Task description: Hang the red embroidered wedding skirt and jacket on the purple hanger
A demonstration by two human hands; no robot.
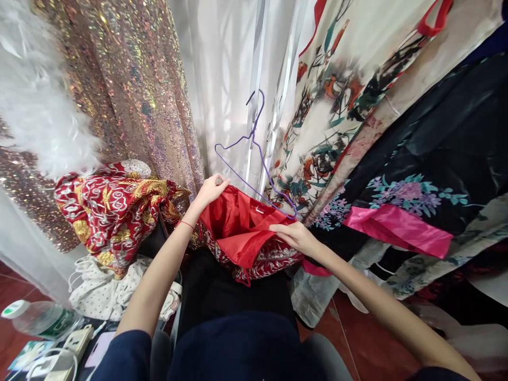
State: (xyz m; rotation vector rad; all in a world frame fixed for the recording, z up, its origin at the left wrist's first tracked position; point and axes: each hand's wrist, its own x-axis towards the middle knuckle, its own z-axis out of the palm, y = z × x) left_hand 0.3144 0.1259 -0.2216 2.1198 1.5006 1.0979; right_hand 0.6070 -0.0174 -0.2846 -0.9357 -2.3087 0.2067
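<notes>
A red embroidered garment (273, 259) with silver and gold patterning lies across my lap, its plain red lining (242, 219) showing through the opening. My left hand (212, 191) pinches the edge at the opening's left side. At the right side, my right hand (296, 238) grips the same edge, thumb on the lining. A purple hanger (254, 135) stands just beyond the garment, hook upward. Its lower right corner meets my right hand; whether the fingers also hold it I cannot tell. A small white label (259, 210) shows inside the lining.
Another red and gold embroidered cloth (107, 206) is heaped at left, above a dotted white cloth (99, 283). A plastic bottle (43, 319) and a power strip (73, 349) lie lower left. A sequined dress (130, 79), a floral garment (333, 106) and dark garments (444, 137) hang around.
</notes>
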